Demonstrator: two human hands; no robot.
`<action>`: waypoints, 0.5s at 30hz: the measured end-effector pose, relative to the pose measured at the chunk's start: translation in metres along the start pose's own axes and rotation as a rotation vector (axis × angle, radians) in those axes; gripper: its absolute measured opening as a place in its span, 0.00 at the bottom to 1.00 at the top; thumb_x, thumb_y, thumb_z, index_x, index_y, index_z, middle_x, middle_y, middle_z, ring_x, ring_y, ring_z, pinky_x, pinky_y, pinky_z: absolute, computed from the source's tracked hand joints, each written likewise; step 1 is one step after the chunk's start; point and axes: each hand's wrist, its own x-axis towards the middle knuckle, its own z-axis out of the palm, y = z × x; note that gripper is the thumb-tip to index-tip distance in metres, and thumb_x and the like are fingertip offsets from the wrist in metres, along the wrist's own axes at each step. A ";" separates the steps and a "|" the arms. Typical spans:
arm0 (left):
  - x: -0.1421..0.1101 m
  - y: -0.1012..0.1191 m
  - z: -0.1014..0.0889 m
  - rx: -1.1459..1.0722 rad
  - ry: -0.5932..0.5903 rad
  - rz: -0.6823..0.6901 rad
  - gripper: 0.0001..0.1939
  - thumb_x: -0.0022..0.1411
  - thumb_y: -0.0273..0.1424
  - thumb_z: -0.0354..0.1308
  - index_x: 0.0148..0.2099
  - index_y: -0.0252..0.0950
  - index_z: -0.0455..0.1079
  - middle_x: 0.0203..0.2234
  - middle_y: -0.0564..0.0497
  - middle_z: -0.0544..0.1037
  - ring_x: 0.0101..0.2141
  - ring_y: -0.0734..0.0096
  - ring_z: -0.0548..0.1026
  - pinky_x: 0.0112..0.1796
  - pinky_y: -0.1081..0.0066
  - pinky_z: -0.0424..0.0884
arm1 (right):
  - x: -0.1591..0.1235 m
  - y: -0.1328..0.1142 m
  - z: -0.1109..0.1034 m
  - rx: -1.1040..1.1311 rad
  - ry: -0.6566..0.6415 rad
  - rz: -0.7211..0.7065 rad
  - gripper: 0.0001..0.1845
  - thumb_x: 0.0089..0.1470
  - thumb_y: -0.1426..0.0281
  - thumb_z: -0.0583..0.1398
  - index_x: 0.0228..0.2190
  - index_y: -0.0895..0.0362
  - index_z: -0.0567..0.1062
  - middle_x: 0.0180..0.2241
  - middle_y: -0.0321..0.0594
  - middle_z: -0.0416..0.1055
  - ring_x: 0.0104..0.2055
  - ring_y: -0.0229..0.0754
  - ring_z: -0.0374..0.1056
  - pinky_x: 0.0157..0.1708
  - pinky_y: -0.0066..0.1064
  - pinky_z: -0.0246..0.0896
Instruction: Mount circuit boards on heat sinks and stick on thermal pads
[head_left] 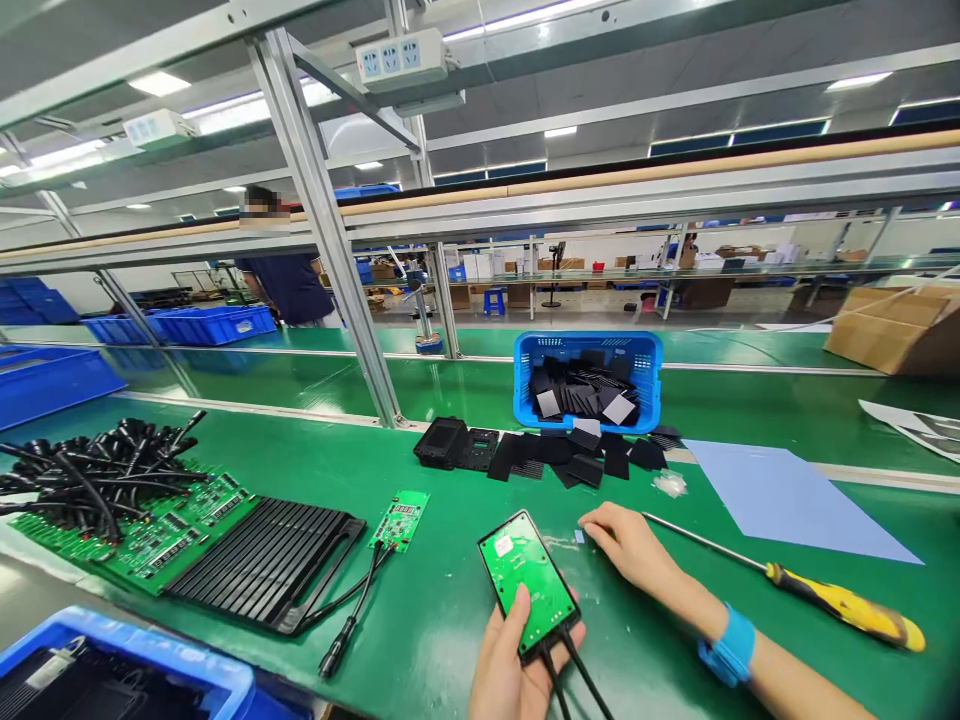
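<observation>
My left hand [510,650] grips a black plastic housing [570,597] with a green circuit board [525,575] in it. My thumb presses on the board, which bears a small white label [503,545]. Two black cables [574,670] run from the housing's lower end, past my palm. To its right, my right hand [626,545] is low over the green bench, fingers curled and thumb and forefinger pinched together. At their tips is a small pale-blue square piece [579,537], apparently in the pinch. A blue band [729,645] circles my right wrist.
A yellow-handled screwdriver [840,600] and a pale-blue sheet [802,505] lie right. Behind are a blue basket [586,425] of black pieces and an open black case [450,445]. Leftward lie a wired circuit board [401,520], a ribbed black panel [266,560] and bundled cables [112,470].
</observation>
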 end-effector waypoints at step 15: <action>0.003 -0.014 -0.029 0.468 -0.157 0.106 0.47 0.38 0.39 0.76 0.58 0.36 0.59 0.37 0.42 0.80 0.35 0.56 0.79 0.32 0.60 0.79 | 0.011 0.023 0.010 -0.078 0.038 0.076 0.08 0.55 0.70 0.52 0.26 0.55 0.68 0.26 0.38 0.70 0.29 0.44 0.66 0.33 0.35 0.60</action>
